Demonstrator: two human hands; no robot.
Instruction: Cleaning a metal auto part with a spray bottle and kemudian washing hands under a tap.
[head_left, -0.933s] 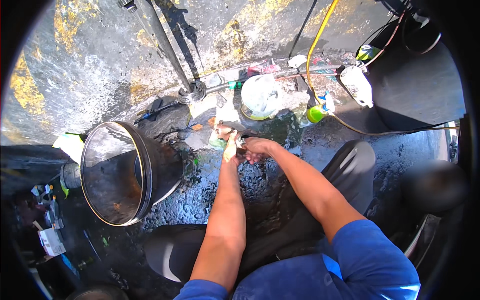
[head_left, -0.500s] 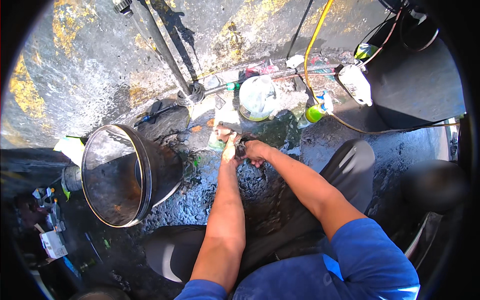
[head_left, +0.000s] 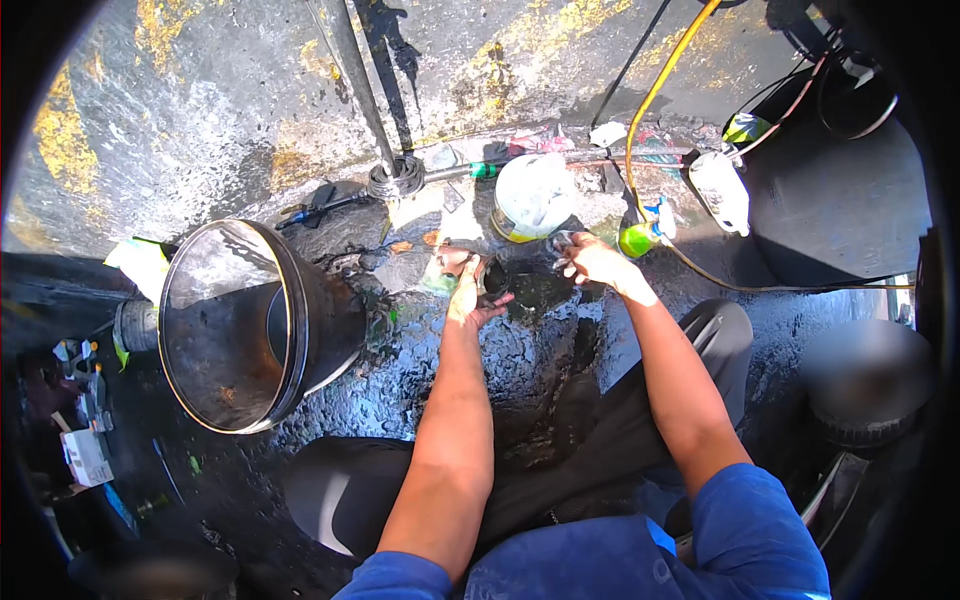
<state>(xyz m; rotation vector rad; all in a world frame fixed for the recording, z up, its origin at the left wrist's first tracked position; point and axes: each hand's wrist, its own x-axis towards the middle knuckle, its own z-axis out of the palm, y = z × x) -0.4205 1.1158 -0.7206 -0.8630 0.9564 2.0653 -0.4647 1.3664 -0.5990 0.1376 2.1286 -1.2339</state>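
In the middle of the wet ground, my left hand (head_left: 468, 298) is curled around a small dark round part (head_left: 493, 275), its thumb stretched along the near side. A brownish, shiny surface (head_left: 452, 262) shows just beyond those fingers; I cannot make out its kind. Off to the right, my right hand (head_left: 600, 264) pinches a crumpled greyish wad (head_left: 562, 244), apart from the left hand. This wad is close to the near side of a white bucket (head_left: 530, 195), which has whitish, cloudy contents. A spray bottle with green liquid (head_left: 637, 238) stands to the right of my right hand.
At left, a large dark metal drum (head_left: 290, 330) lies with its rim toward me. A white jug (head_left: 720, 190) rests against a big dark container (head_left: 830, 190) at right. A yellow hose (head_left: 655, 85) and a pole (head_left: 362, 85) come down along the stained wall.
My hands have parted. The right hand has moved right and away from me with the greyish wad, near the bucket; the left hand stays roughly in place. The view has shifted slightly.
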